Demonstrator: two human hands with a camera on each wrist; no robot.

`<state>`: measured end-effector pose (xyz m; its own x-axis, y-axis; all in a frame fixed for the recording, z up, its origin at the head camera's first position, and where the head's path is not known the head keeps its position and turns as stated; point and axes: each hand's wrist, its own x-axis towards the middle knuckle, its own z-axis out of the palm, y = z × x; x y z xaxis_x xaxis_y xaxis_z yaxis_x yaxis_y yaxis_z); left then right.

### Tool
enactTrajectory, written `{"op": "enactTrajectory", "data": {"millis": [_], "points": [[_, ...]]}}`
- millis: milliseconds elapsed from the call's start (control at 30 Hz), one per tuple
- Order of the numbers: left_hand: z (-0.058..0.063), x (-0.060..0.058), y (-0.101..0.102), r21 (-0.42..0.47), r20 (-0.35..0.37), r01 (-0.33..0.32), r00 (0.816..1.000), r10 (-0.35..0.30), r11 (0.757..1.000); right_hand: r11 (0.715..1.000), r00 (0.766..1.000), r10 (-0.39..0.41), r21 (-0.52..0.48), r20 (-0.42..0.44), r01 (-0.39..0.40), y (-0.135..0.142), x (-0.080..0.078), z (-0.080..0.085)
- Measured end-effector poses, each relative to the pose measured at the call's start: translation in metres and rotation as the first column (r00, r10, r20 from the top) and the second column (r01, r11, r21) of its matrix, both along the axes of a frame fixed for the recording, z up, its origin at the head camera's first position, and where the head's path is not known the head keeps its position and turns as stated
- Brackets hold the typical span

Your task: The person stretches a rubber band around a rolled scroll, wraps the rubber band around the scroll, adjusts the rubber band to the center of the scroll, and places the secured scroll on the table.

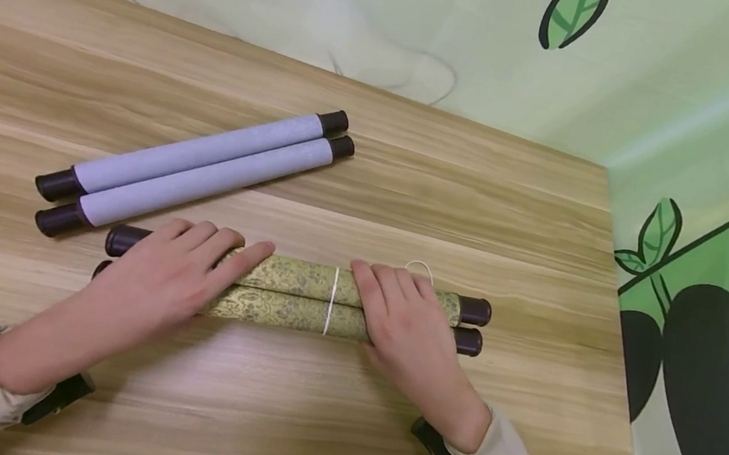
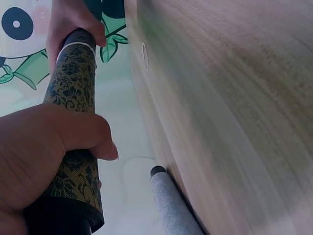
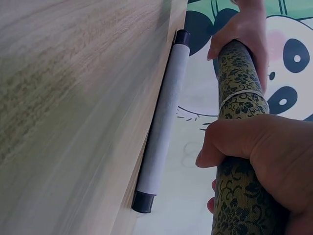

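A rolled scroll (image 1: 287, 310) in gold cloth with a dark floral pattern, wound as two parallel rolls with dark end knobs, lies across both hands' grasp. My left hand (image 1: 172, 284) grips it near its left end, covering much of that part. Toward the other end, my right hand (image 1: 409, 334) holds it with fingers over the top. A thin white string (image 1: 331, 302) circles both rolls between the hands, and a loop of white cord shows behind the right hand. In the right wrist view, the thumb curls round the patterned roll (image 3: 239, 183), and wall shows between it and the table.
A second scroll (image 1: 211, 151), pale lavender with black end knobs, rests on the wood-grain table (image 1: 507, 221) farther back on the left. Beyond the table's back and right edges stand walls (image 1: 374, 26) painted with leaves and a panda.
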<state>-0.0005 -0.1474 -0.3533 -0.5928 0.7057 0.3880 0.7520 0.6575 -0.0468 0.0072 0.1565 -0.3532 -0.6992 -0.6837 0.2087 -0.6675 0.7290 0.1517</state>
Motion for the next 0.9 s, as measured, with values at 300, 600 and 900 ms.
{"op": "enactTrajectory", "data": {"millis": [300,600,900], "points": [[-0.002,0.001,0.000,-0.005,-0.019,-0.005,1.000,0.005,1.000,0.999,1.000,0.012,0.029,0.005,-0.012,0.001,0.001,0.000],[-0.017,0.003,-0.009,-0.019,0.147,0.051,0.988,-0.048,0.999,0.999,0.995,-0.008,0.040,0.101,0.004,0.006,0.013,-0.011],[-0.040,-0.004,-0.012,0.031,0.228,0.055,0.972,-0.061,0.998,0.999,0.988,0.000,-0.041,0.155,0.006,0.005,0.010,-0.030]]}}
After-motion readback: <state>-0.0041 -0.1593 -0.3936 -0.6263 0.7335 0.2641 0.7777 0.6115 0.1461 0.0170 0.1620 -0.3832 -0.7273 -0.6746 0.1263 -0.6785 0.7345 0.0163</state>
